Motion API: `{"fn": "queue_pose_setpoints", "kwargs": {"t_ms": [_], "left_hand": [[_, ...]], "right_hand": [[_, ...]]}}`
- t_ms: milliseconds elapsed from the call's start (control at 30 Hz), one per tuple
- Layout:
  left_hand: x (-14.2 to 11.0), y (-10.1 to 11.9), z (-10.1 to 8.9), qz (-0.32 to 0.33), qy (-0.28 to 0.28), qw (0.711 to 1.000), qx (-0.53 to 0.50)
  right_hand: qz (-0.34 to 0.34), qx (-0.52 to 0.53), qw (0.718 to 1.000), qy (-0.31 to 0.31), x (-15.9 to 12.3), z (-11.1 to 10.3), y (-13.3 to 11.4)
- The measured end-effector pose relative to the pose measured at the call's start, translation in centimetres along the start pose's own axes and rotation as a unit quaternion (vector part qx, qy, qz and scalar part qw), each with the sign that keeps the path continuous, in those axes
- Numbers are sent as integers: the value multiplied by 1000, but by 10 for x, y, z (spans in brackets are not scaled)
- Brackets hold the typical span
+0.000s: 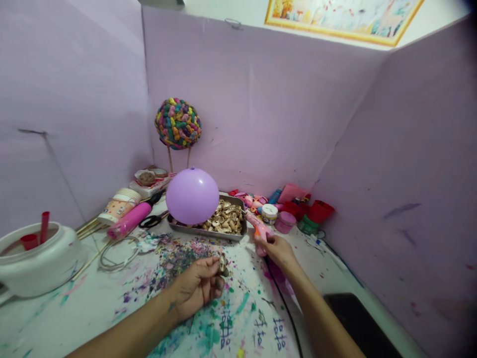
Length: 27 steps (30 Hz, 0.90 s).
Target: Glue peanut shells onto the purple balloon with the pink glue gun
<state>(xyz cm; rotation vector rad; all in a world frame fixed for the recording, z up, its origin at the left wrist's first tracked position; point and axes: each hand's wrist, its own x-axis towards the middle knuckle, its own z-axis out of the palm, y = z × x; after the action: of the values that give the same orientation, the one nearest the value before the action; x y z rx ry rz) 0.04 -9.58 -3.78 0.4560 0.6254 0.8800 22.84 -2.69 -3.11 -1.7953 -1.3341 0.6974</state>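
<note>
holding one peanut shell (222, 263)

looks early: the balloon (193, 196) at the left end of the tray (208, 232) is bare where visible, loads of shells (229, 219) left, toward the worktop's (108, 313) back edge. your left hand (199, 284) pinches its shell between fingertips; your right hand (278, 249) wraps the glue gun (260, 229) beside the tray's front right corner.

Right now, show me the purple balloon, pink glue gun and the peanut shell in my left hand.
Purple balloon (192, 197): head view, middle of its body.
Pink glue gun (261, 228): head view, upper body.
Peanut shell (222, 263): head view, visible middle.
</note>
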Motion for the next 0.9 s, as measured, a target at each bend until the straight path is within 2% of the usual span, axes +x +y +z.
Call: {"fn": "queue_pose_setpoints", "kwargs": {"t_ms": [167, 300, 533, 667, 767, 833, 900], "left_hand": [[-4, -4, -6, 13, -3, 1000, 5], [-9, -1, -6, 29, -4, 1000, 9], [-17, 10, -10, 86, 45, 995, 16], [-20, 15, -14, 96, 53, 994, 22], [-21, 15, -16, 89, 48, 994, 26], [-21, 15, -16, 83, 47, 995, 27], [-20, 15, -16, 77, 47, 996, 26]], "right_hand": [[66, 78, 991, -91, -1, 19, 0], [86, 173, 972, -132, -9, 19, -15], [0, 321, 933, -162, -58, 16, -40], [-36, 346, 925, -152, -90, 19, -33], [-38, 362, 918, -157, -103, 17, -24], [-11, 403, 896, -186, -106, 14, -21], [44, 467, 853, -231, -107, 8, -21]]}}
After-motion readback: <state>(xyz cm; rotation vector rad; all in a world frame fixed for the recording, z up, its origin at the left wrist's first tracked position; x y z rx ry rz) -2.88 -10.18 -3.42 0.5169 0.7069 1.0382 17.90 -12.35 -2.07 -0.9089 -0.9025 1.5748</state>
